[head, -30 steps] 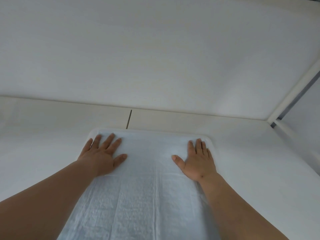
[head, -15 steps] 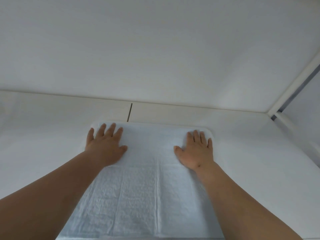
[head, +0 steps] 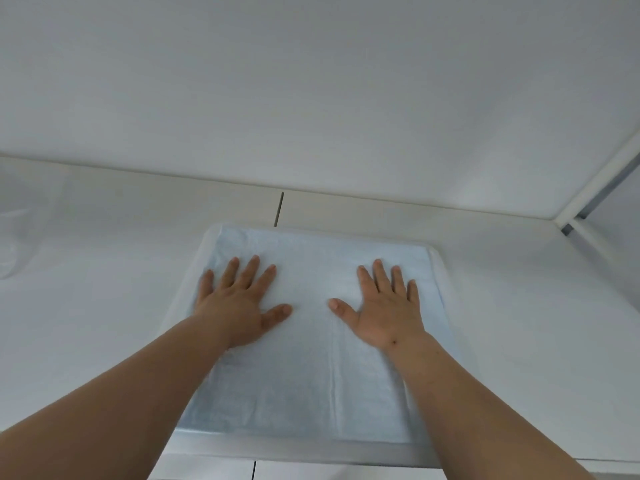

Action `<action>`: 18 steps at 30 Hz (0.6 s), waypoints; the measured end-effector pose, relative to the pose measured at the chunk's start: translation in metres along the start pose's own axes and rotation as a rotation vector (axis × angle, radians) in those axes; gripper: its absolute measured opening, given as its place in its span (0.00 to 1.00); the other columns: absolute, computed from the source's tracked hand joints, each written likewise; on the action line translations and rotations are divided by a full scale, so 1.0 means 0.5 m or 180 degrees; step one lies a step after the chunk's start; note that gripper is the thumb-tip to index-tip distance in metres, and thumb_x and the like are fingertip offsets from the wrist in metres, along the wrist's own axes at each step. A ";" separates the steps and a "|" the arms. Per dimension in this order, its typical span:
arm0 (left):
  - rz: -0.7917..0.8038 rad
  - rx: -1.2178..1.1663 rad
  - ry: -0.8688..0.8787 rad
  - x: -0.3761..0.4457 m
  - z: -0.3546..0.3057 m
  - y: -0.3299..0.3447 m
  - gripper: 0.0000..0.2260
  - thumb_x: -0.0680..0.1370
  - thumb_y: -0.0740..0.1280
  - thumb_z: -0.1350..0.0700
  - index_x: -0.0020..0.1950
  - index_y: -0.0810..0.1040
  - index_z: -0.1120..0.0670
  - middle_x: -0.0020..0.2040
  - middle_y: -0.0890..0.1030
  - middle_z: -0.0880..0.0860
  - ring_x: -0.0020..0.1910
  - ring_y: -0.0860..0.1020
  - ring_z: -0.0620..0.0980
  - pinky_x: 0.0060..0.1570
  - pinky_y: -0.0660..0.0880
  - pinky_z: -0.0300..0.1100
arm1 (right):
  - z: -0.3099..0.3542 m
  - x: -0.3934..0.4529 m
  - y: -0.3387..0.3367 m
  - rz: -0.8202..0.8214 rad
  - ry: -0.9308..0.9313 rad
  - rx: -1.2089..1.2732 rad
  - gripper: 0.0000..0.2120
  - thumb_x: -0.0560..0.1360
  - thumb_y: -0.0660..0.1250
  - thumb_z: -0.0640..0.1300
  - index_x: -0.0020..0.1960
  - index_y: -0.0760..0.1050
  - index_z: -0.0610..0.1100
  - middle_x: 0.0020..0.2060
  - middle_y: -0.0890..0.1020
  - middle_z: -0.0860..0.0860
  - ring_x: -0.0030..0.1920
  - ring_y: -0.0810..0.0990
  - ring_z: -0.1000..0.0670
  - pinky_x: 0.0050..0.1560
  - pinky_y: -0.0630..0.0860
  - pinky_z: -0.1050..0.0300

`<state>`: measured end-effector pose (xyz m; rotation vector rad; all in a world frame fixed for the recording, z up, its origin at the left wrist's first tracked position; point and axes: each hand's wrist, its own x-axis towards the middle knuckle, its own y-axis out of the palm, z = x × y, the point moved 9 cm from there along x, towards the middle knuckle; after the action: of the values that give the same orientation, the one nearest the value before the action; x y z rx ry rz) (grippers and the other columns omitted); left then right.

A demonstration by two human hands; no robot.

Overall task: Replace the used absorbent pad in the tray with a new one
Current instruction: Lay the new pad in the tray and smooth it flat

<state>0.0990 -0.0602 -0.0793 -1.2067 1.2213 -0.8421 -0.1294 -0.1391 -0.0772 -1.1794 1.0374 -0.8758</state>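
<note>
A pale blue-white absorbent pad (head: 308, 372) lies spread flat in a shallow white tray (head: 442, 271) on a white counter. My left hand (head: 239, 299) rests palm down on the pad's far left part, fingers spread. On the pad's far right part my right hand (head: 384, 306) lies flat in the same way. Neither hand grips anything. A fold crease runs down the middle of the pad. My forearms hide parts of the pad's side edges.
The white counter (head: 86, 323) spreads to the left and right of the tray. A white wall (head: 311, 98) rises right behind it, with a dark seam (head: 278, 208) in the low back ledge. A white and grey frame (head: 595, 188) stands at the right.
Both hands have slid back toward me over the pad, away from its far edge. The view has shifted, so the tray's near edge now shows.
</note>
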 end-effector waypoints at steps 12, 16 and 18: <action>0.0202 0.0020 -0.0004 -0.064 -0.042 -0.014 0.35 0.76 0.47 0.31 0.77 0.36 0.42 0.78 0.34 0.46 0.77 0.36 0.53 0.73 0.42 0.63 | 0.042 -0.078 -0.008 0.0165 0.0208 0.0339 0.43 0.71 0.46 0.75 0.79 0.41 0.55 0.78 0.35 0.53 0.77 0.32 0.44 0.74 0.34 0.37; 0.0208 -0.0029 -0.0008 -0.085 -0.047 0.026 0.35 0.75 0.43 0.29 0.77 0.35 0.41 0.78 0.34 0.45 0.77 0.35 0.53 0.72 0.39 0.63 | 0.051 -0.094 0.024 0.0193 0.0225 0.0164 0.44 0.70 0.40 0.76 0.79 0.37 0.54 0.77 0.34 0.52 0.76 0.31 0.43 0.73 0.34 0.35; 0.0099 -0.0029 -0.0031 -0.087 -0.042 0.031 0.34 0.74 0.42 0.29 0.76 0.35 0.40 0.78 0.34 0.45 0.77 0.35 0.52 0.72 0.38 0.64 | 0.053 -0.091 0.028 0.0209 0.0223 0.0159 0.43 0.71 0.39 0.76 0.78 0.36 0.54 0.77 0.33 0.52 0.76 0.31 0.43 0.73 0.33 0.35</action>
<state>0.0680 -0.0199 -0.0829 -1.1951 1.2342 -0.8077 -0.1177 -0.0859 -0.0815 -1.0734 1.0988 -0.8918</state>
